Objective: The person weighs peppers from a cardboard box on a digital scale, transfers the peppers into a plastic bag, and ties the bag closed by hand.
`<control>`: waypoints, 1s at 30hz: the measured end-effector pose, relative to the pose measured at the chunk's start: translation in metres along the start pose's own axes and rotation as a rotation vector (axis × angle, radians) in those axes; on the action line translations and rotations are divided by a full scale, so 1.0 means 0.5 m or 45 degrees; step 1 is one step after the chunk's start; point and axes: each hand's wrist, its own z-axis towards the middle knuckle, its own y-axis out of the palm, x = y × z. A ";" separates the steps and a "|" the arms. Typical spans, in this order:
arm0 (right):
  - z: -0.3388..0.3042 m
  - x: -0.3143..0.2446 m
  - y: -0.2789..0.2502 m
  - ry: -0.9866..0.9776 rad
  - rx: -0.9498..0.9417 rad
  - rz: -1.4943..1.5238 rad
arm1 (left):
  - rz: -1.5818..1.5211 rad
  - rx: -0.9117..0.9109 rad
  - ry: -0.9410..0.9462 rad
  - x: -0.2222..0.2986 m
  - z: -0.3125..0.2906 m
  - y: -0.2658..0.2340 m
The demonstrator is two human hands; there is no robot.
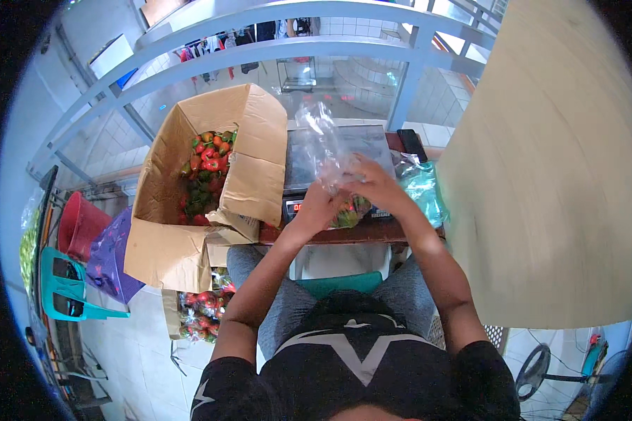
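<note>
A clear plastic bag [317, 130] stretches up and away from my hands, its loose top over a digital scale [370, 142]. My left hand [319, 205] is closed on the gathered plastic, and my right hand [372, 184] pinches it from the other side. Green and reddish peppers [350, 211] show just below my fingers and look to be inside the bag; my hands hide part of them. Left of the scale stands an open cardboard box [260, 179] holding loose red and green peppers [209, 163].
On the table's right lie a dark phone [412, 144] and a pack of greenish plastic bags [424, 189]. A tall wooden panel [541, 175] borders the right side. Bagged peppers [205, 313] sit low at the left, near a teal chair [64, 284]. Metal railing [274, 50] runs behind.
</note>
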 end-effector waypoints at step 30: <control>0.007 0.028 -0.062 0.120 0.200 0.834 | -0.467 -0.125 -0.112 -0.119 -0.061 0.043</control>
